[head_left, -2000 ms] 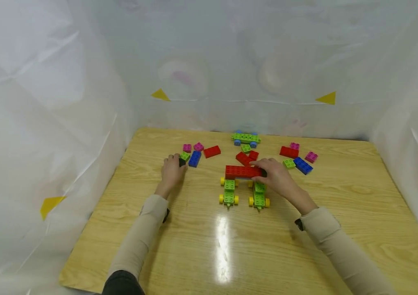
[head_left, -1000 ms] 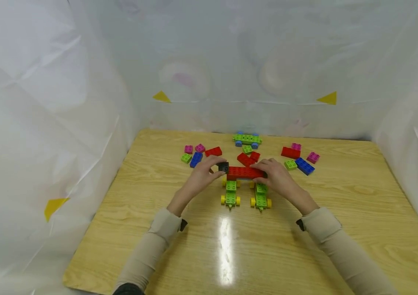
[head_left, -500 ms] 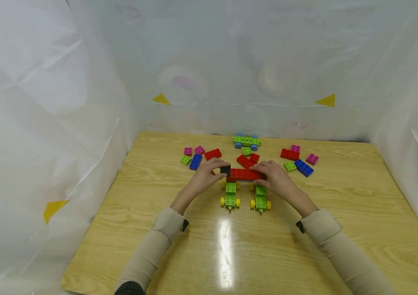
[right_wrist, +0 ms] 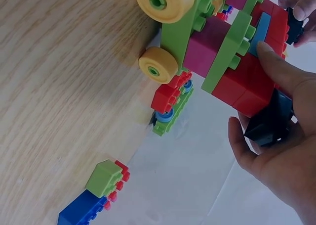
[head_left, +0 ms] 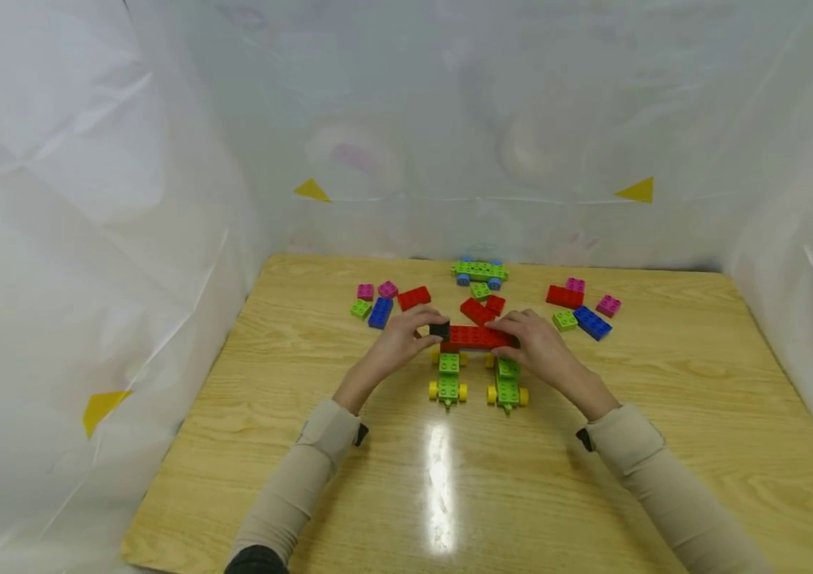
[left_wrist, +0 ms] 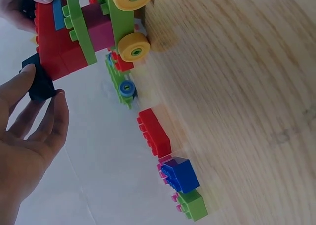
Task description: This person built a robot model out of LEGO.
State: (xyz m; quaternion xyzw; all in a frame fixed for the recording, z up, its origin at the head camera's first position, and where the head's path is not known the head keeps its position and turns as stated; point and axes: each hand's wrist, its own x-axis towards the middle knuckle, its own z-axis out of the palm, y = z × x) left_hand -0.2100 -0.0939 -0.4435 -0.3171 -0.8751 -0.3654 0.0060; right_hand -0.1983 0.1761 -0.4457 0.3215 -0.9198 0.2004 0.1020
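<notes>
My left hand [head_left: 399,343] pinches a black toy brick [left_wrist: 39,84] between thumb and fingers, against the left end of the raised red bricks [head_left: 478,337]. Whether its studs are joined cannot be seen. My right hand [head_left: 543,355] grips the right end of those red bricks, thumb on the near side. A second black brick [right_wrist: 270,121] sits at that end, partly covered by the hand. Under the red bricks lies a blue brick [right_wrist: 259,33]. Green and purple bricks [right_wrist: 207,44] carry them on two green wheeled bases [head_left: 448,388] with yellow wheels.
Behind stands a green base with blue wheels [head_left: 479,271], with loose red bricks [head_left: 477,311] before it. Pink, green and blue bricks [head_left: 380,312] lie at left. More bricks, one blue [head_left: 592,323], lie at right. White sheeting [head_left: 449,119] surrounds the wooden table [head_left: 557,494].
My left hand has carried the black brick rightward from beside the left-hand loose bricks to the red bricks' left end. The right hand has stayed in place. Little differs over the last half second.
</notes>
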